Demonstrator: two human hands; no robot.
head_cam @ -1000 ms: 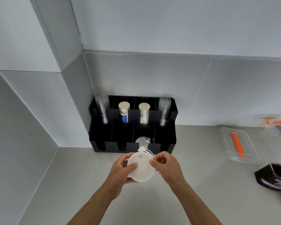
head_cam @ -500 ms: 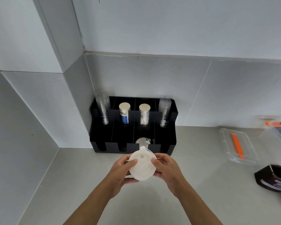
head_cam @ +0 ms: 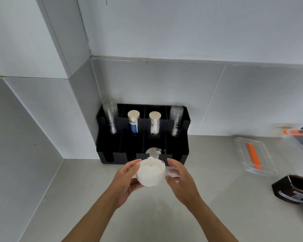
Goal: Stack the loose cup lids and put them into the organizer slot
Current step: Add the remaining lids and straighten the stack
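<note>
A stack of white cup lids (head_cam: 150, 174) is held just above the counter, directly in front of the black organizer (head_cam: 179, 155). My left hand (head_cam: 125, 180) grips the stack from the left and beneath. My right hand (head_cam: 179, 179) is beside the stack on the right, fingers spread, slightly apart from it and blurred. More white lids (head_cam: 152, 151) stand in the organizer's third front slot from the left, right behind the held stack.
The organizer's back row holds two clear cup stacks (head_cam: 110, 115) and two paper cup stacks (head_cam: 133, 124). A clear container with an orange tool (head_cam: 254, 157) lies on the counter at right. A dark jar (head_cam: 296, 189) sits at the right edge. Walls close off the left corner.
The lids have been pressed into a neater stack and tilted flatter. My right hand has come off the stack and opened; the left hand keeps hold.
</note>
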